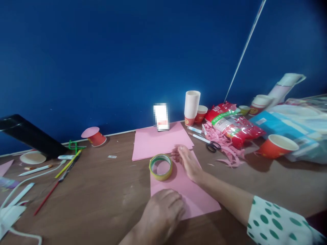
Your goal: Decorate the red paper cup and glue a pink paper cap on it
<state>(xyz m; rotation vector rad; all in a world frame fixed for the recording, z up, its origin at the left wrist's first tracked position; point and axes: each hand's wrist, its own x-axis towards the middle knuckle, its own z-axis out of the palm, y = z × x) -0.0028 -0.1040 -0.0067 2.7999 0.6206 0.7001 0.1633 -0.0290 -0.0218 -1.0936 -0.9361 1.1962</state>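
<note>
A sheet of pink paper [194, 200] lies on the table in front of me. My left hand [165, 211] rests low over its near left part, back upward and fingers curled under; whatever is beneath them is hidden. Toward the sheet's far end my right hand [187, 161] lies on its side, fingers stretched out and holding nothing. A yellowish roll of tape [160, 172] sits flat on the paper, just left of my right fingertips. Behind it, more pink sheets [158, 143] are stacked, partly touched by the right hand's fingers.
Stacked paper cups [192, 107], scissors [213, 146], pink paper shreds [227, 149], a red packet [230, 124] and an orange cup [277, 146] stand to the right. Leftward are a pink-topped red cup [94, 136], a black cylinder [33, 136], pens and a white cable [28, 179].
</note>
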